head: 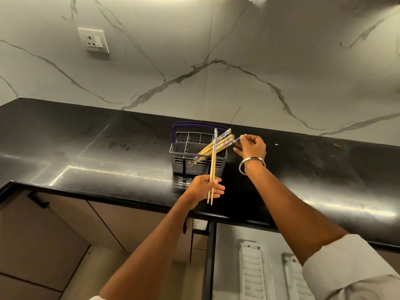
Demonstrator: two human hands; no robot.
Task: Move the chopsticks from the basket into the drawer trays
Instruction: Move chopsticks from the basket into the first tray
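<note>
A grey wire basket [181, 164] with a blue handle stands on the black counter. Several wooden chopsticks [218, 144] with blue-patterned tops lean out of it to the right. My left hand [202, 188], in front of the basket, holds a pair of chopsticks [213, 161] upright. My right hand [252, 147], to the right of the basket, pinches the patterned top end of one leaning chopstick [238, 139]. Below the counter edge an open drawer shows two white slotted trays [252, 271].
The black counter [108, 148] runs wide to the left and right of the basket, against a marble wall with a socket [94, 41]. Closed cabinet doors [54, 230] with a black handle lie at lower left.
</note>
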